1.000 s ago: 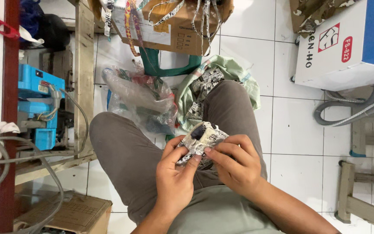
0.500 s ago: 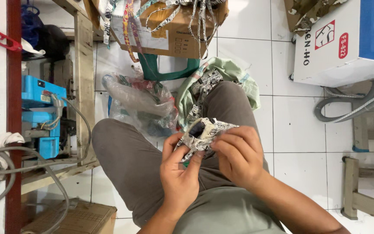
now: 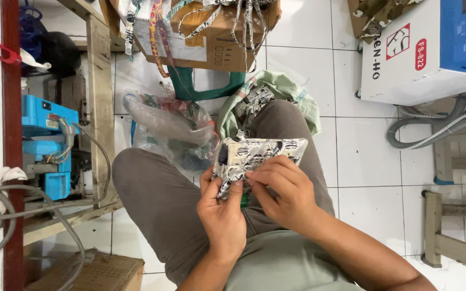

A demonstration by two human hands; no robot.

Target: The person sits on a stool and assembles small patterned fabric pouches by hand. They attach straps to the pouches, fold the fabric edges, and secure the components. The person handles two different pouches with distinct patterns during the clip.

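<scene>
Both hands gripping a patterned fabric piece above the lap.

Left hand (image 3: 223, 213) and right hand (image 3: 284, 193) fingers are clamped on the fabric piece (image 3: 260, 154); its long axis runs sideways, just beyond the right hand.

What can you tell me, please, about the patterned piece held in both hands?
The patterned piece is a small flat pouch-like item of black-and-white printed material, glossy-looking and creased. It lies roughly level above the lap, over the grey trousers. The left hand pinches its lower left corner; the right hand fingers press its lower edge.
</scene>
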